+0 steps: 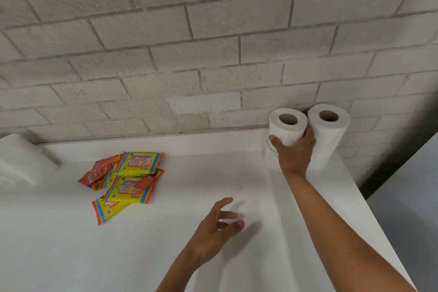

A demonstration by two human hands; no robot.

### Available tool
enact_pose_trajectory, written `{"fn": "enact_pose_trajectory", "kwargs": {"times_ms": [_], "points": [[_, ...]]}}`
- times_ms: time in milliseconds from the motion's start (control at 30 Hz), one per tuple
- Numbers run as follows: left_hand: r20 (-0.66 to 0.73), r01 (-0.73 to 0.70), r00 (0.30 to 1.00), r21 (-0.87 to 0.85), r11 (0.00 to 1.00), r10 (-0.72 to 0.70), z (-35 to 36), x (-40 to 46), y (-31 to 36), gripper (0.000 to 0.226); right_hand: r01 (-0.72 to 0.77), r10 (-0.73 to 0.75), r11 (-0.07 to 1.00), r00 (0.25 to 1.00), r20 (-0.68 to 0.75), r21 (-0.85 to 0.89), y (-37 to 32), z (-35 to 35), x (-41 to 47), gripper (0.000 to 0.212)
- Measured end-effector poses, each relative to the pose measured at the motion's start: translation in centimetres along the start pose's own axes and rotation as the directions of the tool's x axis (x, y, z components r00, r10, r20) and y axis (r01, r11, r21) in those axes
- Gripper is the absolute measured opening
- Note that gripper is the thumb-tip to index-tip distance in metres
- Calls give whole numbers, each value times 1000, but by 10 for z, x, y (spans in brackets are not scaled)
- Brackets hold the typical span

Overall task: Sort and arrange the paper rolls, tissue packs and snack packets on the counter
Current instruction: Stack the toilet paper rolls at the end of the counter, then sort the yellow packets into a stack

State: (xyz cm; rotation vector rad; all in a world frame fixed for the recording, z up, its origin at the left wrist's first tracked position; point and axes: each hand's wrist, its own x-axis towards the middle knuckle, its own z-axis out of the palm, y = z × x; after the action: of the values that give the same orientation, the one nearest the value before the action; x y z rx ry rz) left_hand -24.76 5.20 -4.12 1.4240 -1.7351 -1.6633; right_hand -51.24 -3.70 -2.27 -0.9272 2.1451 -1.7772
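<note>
Gripping the upper paper roll (pixel 287 127) with my right hand (pixel 294 149), I was stacking it on another roll at the worktop's (pixel 213 173) far right corner, just beside a second stack (pixel 328 135) against the brick wall (pixel 189 54). My left hand (pixel 216 227) hovered free, fingers loosely spread. Next, I judged, came releasing squarely, then the jumbled tissue packs (pixel 132 178) and snack packets (pixel 99 173) well left, another roll (pixel 21 159) beyond.

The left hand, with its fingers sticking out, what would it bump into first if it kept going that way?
Probably nothing soon: the left hand points up and right over bare counter, roughly toward the right arm and the paper rolls. Depth is hard to judge.
</note>
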Motion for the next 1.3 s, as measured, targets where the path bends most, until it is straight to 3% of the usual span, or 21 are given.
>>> {"fn": "enact_pose_trajectory", "kwargs": {"times_ms": [167, 300, 533, 700, 967, 1133, 1300], "points": [[-44, 0, 999, 28, 1000, 2, -8, 0, -5, 49, -176, 180, 983, 979, 96, -44, 4, -10, -28, 108], [-95, -30, 995, 19, 999, 31, -23, -2, -11, 30, -275, 271, 962, 953, 133, 5, 5, -14, -66, 95], [-197, -66, 977, 70, 995, 79, -79, -11, -28, 22, -264, 260, 964, 909, 326, -31, -6, 25, -138, 43], [-299, -82, 945, 169, 982, 130, -137, -7, -43, 21, -232, 253, 967, 826, 503, -105, -36, 74, -167, 28], [-397, -123, 874, 375, 919, 279, -221, 14, -57, 28, -167, 260, 964, 747, 612, -207, -67, 163, -200, 25], [-426, -37, 874, 423, 905, 235, -263, 27, -60, 24, -210, 354, 933, 686, 636, -292, -76, 209, -207, 16], [-437, -32, 871, 405, 914, 224, -282, 26, -69, 21, -235, 402, 912, 680, 614, -337, -74, 248, -207, 34]]}}
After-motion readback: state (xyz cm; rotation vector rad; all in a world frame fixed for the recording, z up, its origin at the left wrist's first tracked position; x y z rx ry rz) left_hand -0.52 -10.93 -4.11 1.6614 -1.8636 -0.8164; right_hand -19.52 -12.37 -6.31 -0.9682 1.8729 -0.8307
